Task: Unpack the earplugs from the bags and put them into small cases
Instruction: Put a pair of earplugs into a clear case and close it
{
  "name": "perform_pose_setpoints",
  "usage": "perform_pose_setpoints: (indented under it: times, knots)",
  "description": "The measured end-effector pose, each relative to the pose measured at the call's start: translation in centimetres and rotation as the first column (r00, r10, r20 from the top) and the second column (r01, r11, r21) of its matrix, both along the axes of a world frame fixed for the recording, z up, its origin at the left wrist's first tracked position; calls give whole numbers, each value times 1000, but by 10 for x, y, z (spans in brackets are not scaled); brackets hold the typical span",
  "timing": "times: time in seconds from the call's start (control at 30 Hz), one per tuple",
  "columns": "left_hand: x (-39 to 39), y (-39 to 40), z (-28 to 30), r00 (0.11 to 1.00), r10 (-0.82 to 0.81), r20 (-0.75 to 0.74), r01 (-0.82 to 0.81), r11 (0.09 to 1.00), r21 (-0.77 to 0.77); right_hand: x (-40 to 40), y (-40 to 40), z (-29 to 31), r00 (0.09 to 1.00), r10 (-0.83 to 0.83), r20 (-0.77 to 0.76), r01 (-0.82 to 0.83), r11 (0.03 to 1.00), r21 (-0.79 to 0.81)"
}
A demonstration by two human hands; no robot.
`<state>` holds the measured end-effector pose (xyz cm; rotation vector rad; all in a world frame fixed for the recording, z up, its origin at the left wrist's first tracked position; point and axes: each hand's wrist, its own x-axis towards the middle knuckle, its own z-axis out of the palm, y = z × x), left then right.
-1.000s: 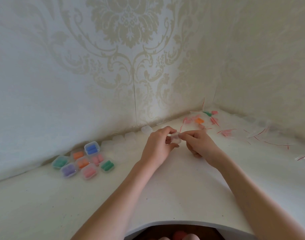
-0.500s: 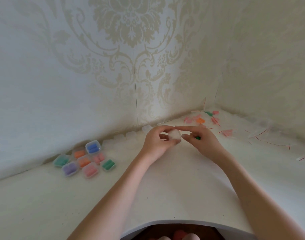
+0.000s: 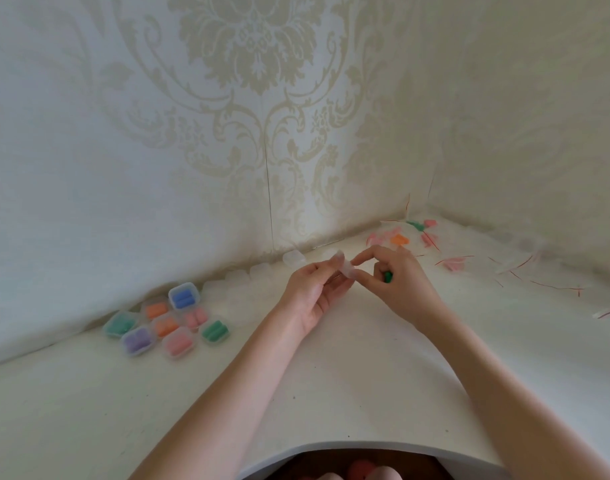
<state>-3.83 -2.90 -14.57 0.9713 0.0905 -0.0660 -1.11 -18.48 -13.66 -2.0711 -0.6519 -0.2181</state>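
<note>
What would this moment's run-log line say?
left hand: holds small clear plastic case | right hand: holds green foam earplugs, fingers at case | filled cases: left, by wall

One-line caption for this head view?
Left hand holds a clear case; right hand pinches it, green earplug tucked in.

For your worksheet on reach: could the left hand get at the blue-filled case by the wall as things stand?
Probably yes: open table lies between the left hand and the blue-filled case, but its fingers hold a clear case, which it must free first.
</note>
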Motion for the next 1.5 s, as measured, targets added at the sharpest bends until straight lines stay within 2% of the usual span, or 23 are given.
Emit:
perform_pose_setpoints:
  times: [0.1, 0.2, 0.33, 0.4, 0.43, 0.53, 0.63, 0.7, 0.73, 0.8, 0.87, 0.93, 1.03, 1.17, 1.37, 1.5]
  knots:
    - [1, -1, -1, 1000, 9, -13, -9, 1000, -15, -1, 3, 0, 1000, 5, 10, -5, 1000, -13]
    - [2, 1, -2, 1000, -7, -5, 7, 999, 49, 0, 3, 0, 999, -12, 40, 15, 996, -91]
    - [1, 4, 1, 999, -38, -2, 38, 997, 63, 0, 5, -1, 979, -71, 191, 114, 967, -227]
    - [-2, 1, 4, 998, -54, -21, 56, 991, 118, 5, 3, -1, 959, -136, 250, 186, 964, -187]
    - [-4, -2, 5, 996, -78, -30, 82, 988, 132, 8, 1, 1, 958, -170, 232, 203, 971, -128]
    - [-9, -7, 6, 969, -246, -23, 248, 965, 83, 9, -5, 4, 976, -201, 87, 199, 980, 27]
    - [-11, -5, 7, 939, -341, -45, 344, 936, 75, 6, -6, 5, 987, -157, -31, 158, 986, 44]
    - [-9, -2, 8, 958, -278, -67, 282, 957, 72, 8, -4, 6, 977, -137, -163, 156, 981, 114]
    - [-7, -2, 7, 972, -226, -73, 229, 972, 49, 10, -2, 8, 952, -96, -291, 166, 960, 226]
    - [-2, 0, 6, 988, -127, -87, 126, 992, -22, 12, 0, 13, 839, 121, -530, 204, 833, 514]
    - [1, 3, 4, 993, -70, -100, 62, 995, -76, 15, -2, 15, 758, 292, -583, 222, 725, 652]
    - [4, 5, 1, 993, -51, -109, 41, 995, -96, 14, -2, 13, 759, 344, -553, 161, 723, 672]
    - [5, 3, 0, 991, -47, -122, 38, 996, -76, 13, -2, 8, 829, 310, -465, 75, 762, 643]
    - [4, 1, 0, 992, -41, -122, 34, 998, -62, 11, -2, 8, 903, 168, -394, 73, 846, 528]
    - [2, 1, 1, 993, -54, -102, 50, 998, -44, 4, -2, 9, 972, 80, -219, -16, 960, 279]
    - [1, 0, 1, 993, -69, -95, 69, 998, -3, 1, 1, 10, 988, 50, -149, -23, 985, 172]
